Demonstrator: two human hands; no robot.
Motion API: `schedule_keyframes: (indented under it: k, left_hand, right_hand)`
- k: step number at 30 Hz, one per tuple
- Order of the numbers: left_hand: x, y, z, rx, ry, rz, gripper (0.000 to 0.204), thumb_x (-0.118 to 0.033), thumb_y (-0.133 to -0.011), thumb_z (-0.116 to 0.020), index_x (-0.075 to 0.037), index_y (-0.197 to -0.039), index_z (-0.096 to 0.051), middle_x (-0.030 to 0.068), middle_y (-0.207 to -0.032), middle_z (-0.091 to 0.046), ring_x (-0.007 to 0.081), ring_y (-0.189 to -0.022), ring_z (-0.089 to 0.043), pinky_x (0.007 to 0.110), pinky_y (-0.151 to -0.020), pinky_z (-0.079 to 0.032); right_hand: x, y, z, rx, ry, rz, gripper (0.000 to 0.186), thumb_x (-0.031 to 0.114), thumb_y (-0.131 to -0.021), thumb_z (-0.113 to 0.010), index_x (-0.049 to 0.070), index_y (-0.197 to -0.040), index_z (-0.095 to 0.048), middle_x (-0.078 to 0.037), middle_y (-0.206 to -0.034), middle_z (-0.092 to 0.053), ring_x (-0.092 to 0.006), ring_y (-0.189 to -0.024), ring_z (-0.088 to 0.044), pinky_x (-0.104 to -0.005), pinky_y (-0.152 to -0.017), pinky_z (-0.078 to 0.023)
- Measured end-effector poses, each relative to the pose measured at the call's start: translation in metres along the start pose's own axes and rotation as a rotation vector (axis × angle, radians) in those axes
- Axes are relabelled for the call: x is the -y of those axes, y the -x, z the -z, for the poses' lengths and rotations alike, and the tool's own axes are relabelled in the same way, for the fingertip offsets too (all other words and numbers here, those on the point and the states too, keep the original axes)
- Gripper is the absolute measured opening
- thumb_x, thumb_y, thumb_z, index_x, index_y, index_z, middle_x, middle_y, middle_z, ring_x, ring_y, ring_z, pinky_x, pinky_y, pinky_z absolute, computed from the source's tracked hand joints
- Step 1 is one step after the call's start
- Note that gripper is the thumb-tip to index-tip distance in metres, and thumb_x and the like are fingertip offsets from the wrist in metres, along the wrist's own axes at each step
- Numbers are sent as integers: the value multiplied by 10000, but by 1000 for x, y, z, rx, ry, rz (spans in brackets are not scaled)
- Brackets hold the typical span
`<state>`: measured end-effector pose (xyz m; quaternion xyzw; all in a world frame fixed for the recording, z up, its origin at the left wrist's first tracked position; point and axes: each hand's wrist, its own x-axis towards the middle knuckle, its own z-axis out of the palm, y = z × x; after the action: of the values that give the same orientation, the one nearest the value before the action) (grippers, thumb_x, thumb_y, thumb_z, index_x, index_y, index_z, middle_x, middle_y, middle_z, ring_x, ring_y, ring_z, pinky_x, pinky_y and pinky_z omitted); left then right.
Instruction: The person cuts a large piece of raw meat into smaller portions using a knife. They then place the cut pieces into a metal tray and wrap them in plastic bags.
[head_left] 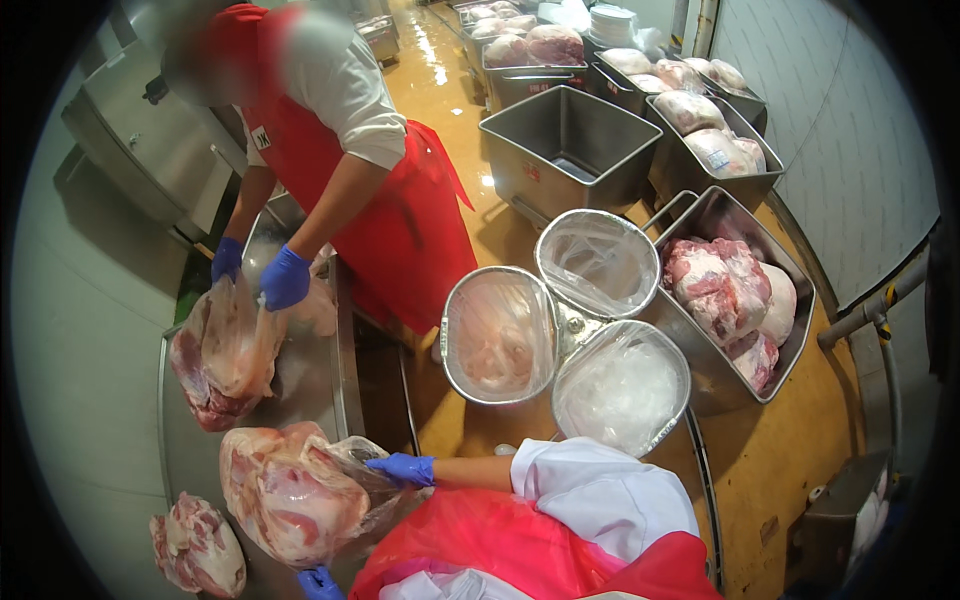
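Observation:
A large piece of raw meat (285,495), pink with pale fat, lies on the steel worktable (312,385) in front of me. Clear plastic bag film (372,500) covers its right side. My right hand (402,468), in a blue glove, pinches the edge of this bag. At the lower edge of the meat is my left hand (318,583), also gloved in blue; its fingers are mostly hidden, so I cannot tell their pose. To the left lies a smaller piece of meat (198,548).
Across the table a person in a red apron (400,230) holds another bagged piece of meat (228,355). Three bag-lined round bins (575,325) stand joined at my right. Beyond are steel tubs, one with meat (722,285) and one without (572,135). A pipe rail (875,300) runs along the right wall.

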<state>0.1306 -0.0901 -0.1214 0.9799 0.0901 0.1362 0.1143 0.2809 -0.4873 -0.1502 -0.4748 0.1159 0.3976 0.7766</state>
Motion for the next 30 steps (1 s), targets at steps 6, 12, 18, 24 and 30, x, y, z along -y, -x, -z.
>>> schedule_keyframes:
  k: [6,12,18,24,30]
  left_hand:
    - [-17,24,7,-16,-78,-178,275,-332,-905,-599,-63,-946,-563,165,-903,-528,347,-819,-513,452,-730,-424]
    - [-17,26,-8,58,168,-48,311,-347,-917,-575,-54,-1020,-547,143,-977,-534,326,-866,-512,439,-776,-412]
    - [31,32,-28,21,639,306,355,-361,-930,-550,-46,-1093,-531,121,-1051,-541,305,-914,-512,426,-822,-399]
    - [75,21,-35,-254,1537,1025,406,-376,-943,-526,-37,-1167,-515,100,-1125,-547,284,-961,-511,413,-868,-387]
    - [48,11,-75,-141,1933,1018,595,-429,-966,-466,-129,-1470,-363,115,-1530,-311,273,-1372,-336,428,-1152,-234]
  right_hand:
    - [-19,-40,22,-11,157,9,548,646,-857,-569,116,-720,-589,-22,-632,-476,-169,-536,-430,-345,-500,-365]
    - [-9,-37,16,-77,293,15,587,633,-902,-507,102,-653,-530,-31,-595,-459,-164,-492,-472,-347,-438,-401]
    - [-13,-37,21,-486,930,362,705,650,-845,-573,-21,-1063,-567,-205,-948,-626,-352,-866,-631,-439,-758,-514]
    - [-8,-68,-12,-352,832,379,794,671,-857,-544,40,-1332,-467,-165,-1139,-607,-278,-972,-626,-415,-864,-501]
    - [-14,-93,-61,-66,472,144,698,686,-927,-335,142,-1322,-521,-133,-1093,-625,-268,-849,-634,-414,-710,-523]
